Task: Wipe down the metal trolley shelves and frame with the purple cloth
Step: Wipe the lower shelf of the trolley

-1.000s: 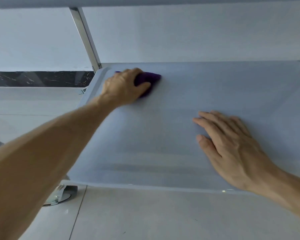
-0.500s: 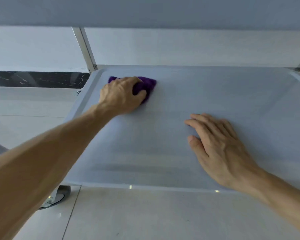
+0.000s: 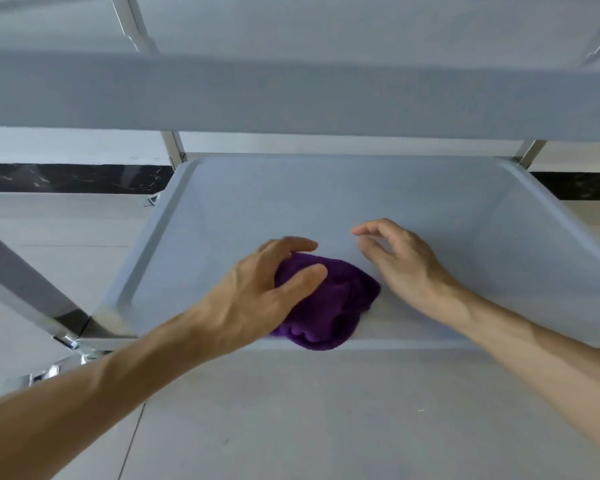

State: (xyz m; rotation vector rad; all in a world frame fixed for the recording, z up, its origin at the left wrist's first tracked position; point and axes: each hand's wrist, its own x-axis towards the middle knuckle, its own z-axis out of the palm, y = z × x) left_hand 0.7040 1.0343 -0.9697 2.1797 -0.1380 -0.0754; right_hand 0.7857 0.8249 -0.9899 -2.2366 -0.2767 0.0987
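The purple cloth [image 3: 329,306] lies bunched at the near edge of the lower trolley shelf [image 3: 326,202], a pale grey metal tray with a raised rim. My left hand [image 3: 264,296] grips the cloth from its left side, thumb over the top and fingers curled round its far side. My right hand [image 3: 402,265] hovers just right of the cloth with loosely curled fingers and holds nothing. Part of the cloth is hidden under my left hand.
The upper shelf's rim [image 3: 291,95] crosses the whole top of the view above the lower shelf. Shiny frame posts stand at the back left [image 3: 175,147], back right [image 3: 532,152] and near left [image 3: 25,289]. Pale floor tiles [image 3: 291,427] and a dark skirting strip [image 3: 66,178] surround the trolley.
My left hand has dragged the cloth from the far left corner to the near edge. My right hand has lifted off the shelf and curled. The view has pulled back, showing the upper shelf.
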